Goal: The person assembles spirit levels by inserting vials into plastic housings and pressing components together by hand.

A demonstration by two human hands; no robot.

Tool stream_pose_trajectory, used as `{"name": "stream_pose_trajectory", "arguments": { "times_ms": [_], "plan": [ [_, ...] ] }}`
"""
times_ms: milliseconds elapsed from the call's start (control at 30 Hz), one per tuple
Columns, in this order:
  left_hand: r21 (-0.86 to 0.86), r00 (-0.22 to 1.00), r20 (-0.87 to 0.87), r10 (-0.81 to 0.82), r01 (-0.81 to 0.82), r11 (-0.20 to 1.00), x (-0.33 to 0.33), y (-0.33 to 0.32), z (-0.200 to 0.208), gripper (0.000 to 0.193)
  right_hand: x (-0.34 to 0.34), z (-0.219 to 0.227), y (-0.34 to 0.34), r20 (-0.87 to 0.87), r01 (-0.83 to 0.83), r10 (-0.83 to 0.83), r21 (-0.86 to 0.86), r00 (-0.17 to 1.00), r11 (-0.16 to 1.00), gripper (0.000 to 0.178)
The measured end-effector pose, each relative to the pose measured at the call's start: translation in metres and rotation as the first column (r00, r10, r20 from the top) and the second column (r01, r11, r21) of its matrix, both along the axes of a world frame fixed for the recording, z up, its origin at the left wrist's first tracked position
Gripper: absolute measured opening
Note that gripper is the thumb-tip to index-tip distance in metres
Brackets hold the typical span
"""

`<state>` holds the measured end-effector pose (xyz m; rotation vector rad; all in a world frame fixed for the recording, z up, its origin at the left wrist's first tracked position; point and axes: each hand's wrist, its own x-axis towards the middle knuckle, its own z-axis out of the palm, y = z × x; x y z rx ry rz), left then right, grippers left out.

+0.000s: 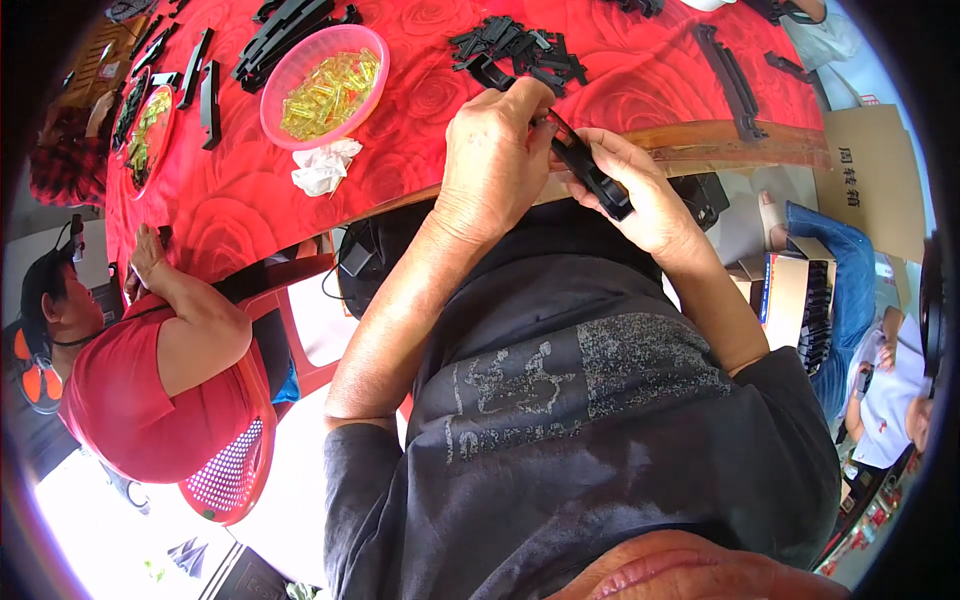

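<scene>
A long, narrow black plastic part (588, 168) slants between my two hands, just over the near edge of the table. My right hand (645, 190) is closed around its lower end, thumb along one side. At the upper end, the bent fingers of my left hand (495, 150) pinch the part. Whether those fingertips also hold a smaller piece is hidden. Beyond my left hand lies a heap of small black plastic pieces (525, 50), with a curved black piece (488, 72) at its near side.
A pink bowl (272, 108) of yellow translucent pieces (330, 95) stands left on the red cloth (420, 130), near crumpled white tissue (326, 166). Long black parts (730, 80) lie at right, more at far left. A co-worker in red (165, 390) sits left; another person (885, 390) is at right.
</scene>
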<state>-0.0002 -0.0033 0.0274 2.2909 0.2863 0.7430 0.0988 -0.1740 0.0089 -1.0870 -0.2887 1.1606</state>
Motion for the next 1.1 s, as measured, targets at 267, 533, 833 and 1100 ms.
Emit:
{"name": "stream_pose_trajectory", "arguments": {
  "times_ms": [267,533,833,1100],
  "plan": [
    [0.049,0.993,0.066,0.099,-0.103,0.994,-0.006,-0.005,0.007,0.018,-0.002,-0.001,0.004,-0.008,0.032,-0.032,0.083,0.999,0.996,0.033],
    [0.279,0.986,0.030,0.166,-0.168,0.946,-0.010,-0.014,0.013,0.022,0.001,-0.011,0.004,0.012,0.053,-0.056,0.143,0.998,0.988,0.035],
    [0.317,0.987,-0.030,0.160,-0.142,0.938,-0.007,-0.022,0.009,0.027,-0.006,-0.011,0.006,-0.034,0.074,-0.070,0.164,0.997,0.984,0.036],
    [0.267,0.996,0.030,0.082,-0.087,0.960,-0.008,-0.018,0.007,0.031,-0.013,0.002,0.009,0.000,0.050,-0.050,0.172,0.999,0.984,0.040]
  ]
}}
